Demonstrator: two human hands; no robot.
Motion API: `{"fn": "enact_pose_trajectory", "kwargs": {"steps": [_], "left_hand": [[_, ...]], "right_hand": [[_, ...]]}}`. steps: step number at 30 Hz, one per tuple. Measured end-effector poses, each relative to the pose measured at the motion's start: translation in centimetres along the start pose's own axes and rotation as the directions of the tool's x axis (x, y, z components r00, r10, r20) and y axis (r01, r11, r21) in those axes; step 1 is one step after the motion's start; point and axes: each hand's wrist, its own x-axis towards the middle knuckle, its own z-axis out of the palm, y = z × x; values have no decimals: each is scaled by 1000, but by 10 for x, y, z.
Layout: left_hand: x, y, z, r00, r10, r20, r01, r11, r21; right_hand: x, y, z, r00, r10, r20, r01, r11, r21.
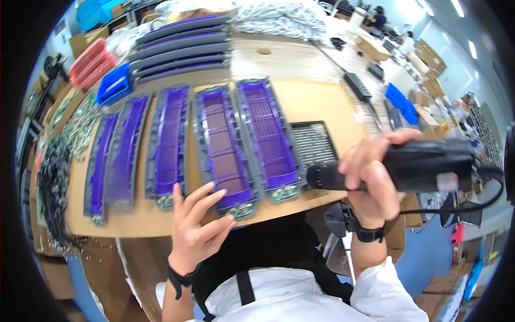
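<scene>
My right hand [373,174] is wrapped round a black electric screwdriver [429,165], held sideways with its narrow end pointing left and a cable trailing from its rear. My left hand [199,228] is open with fingers spread, at the near ends of the long grey-and-purple plastic housings. Its fingertips are close to a green circuit board [238,211] in the near end of one housing [221,139]; I cannot tell if they touch. Beside it lie another housing [268,137] on the right and several more, such as a housing [170,139], on the left. Beneath the screwdriver's narrow end is a black tray of small screws [312,144].
More grey housings [179,53] are stacked at the back left, near a blue bin [114,86] and red trays [91,61]. Black wires [53,188] and small circuit boards [80,126] heap at the left edge. A black power adapter [357,86] with a cord lies back right.
</scene>
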Motion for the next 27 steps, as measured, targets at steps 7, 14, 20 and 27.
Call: {"fn": "enact_pose_trajectory", "kwargs": {"steps": [7, 14, 20, 27], "left_hand": [[-5, -4, -1, 1000, 2, 4, -2, 1000, 3], [-6, -6, -1, 1000, 5, -7, -5, 1000, -18], [-7, -8, 1, 999, 19, -33, -19, 1000, -19], [-8, -10, -1, 1000, 19, -15, -19, 1000, -5]], "right_hand": [[-24, 8, 45, 949, 97, 299, -118, 992, 54], [-28, 25, 60, 864, 130, 487, -29, 977, -210], [-31, 31, 67, 859, 139, 494, -42, 978, -202], [-32, 35, 68, 849, 148, 506, -39, 975, -220]]}}
